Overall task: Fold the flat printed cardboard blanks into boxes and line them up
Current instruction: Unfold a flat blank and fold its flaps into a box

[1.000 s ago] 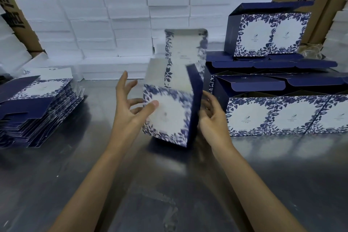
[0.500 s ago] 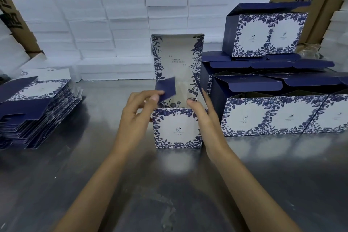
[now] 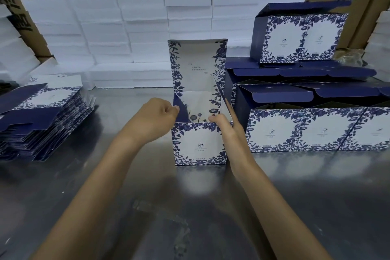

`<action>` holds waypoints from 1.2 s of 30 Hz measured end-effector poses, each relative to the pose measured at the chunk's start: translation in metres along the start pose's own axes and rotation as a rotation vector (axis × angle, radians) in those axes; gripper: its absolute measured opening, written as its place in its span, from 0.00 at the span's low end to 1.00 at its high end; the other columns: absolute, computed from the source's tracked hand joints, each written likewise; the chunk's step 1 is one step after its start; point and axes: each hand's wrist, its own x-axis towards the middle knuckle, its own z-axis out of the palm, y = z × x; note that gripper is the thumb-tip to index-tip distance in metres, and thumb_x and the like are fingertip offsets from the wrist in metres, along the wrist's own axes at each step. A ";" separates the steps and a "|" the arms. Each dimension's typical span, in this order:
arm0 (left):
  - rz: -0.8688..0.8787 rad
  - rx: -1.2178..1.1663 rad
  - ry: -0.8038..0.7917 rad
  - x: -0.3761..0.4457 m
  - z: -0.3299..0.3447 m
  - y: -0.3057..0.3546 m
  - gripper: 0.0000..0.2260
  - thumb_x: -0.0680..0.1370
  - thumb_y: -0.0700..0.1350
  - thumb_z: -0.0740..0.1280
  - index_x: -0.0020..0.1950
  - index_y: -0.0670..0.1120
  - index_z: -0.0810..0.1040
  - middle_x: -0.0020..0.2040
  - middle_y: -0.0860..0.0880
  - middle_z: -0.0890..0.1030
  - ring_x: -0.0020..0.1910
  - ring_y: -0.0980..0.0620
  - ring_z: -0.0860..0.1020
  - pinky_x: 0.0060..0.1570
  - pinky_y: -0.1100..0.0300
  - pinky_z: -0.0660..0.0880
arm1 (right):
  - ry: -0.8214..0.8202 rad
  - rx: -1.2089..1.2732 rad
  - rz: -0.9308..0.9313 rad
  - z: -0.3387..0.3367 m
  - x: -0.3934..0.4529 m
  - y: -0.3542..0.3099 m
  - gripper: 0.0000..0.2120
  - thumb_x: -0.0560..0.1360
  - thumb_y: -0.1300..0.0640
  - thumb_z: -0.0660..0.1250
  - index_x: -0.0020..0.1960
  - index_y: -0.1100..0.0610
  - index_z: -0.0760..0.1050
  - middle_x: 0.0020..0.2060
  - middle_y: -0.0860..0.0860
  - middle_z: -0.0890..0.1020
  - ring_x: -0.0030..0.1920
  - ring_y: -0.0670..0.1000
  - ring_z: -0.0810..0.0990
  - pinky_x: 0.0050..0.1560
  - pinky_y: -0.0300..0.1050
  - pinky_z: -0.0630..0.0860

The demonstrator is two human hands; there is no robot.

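Box [image 3: 199, 143] upright on table, left hand [image 3: 156, 117] pinching its side flap, right hand [image 3: 226, 124] flat against it.

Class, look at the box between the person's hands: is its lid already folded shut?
No: the lid of the box stands upright, leaving the top open.

I can't see my left hand [image 3: 157, 117] fingertips; they curl behind the box [image 3: 199, 143] flap. The tiny print on the lid above my hands is too small to read.
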 end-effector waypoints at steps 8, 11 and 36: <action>-0.204 -0.082 -0.337 0.020 -0.018 0.011 0.23 0.83 0.53 0.61 0.28 0.50 0.64 0.22 0.53 0.62 0.22 0.53 0.56 0.23 0.65 0.55 | -0.012 0.003 0.029 -0.005 -0.001 -0.003 0.34 0.68 0.45 0.66 0.74 0.40 0.69 0.67 0.35 0.76 0.63 0.32 0.73 0.54 0.28 0.70; -0.147 -0.012 -0.238 0.022 -0.004 0.009 0.17 0.83 0.47 0.59 0.35 0.46 0.66 0.23 0.53 0.63 0.23 0.53 0.59 0.24 0.65 0.57 | -0.024 0.001 0.037 -0.007 0.000 -0.003 0.35 0.68 0.45 0.66 0.76 0.38 0.67 0.68 0.35 0.75 0.65 0.35 0.72 0.56 0.33 0.68; -0.151 -0.424 0.206 0.043 0.016 -0.017 0.18 0.79 0.53 0.66 0.34 0.46 0.68 0.25 0.50 0.68 0.20 0.53 0.64 0.19 0.64 0.60 | -0.174 0.007 0.078 -0.017 0.005 -0.004 0.40 0.62 0.32 0.76 0.73 0.35 0.70 0.64 0.34 0.79 0.67 0.38 0.75 0.69 0.45 0.70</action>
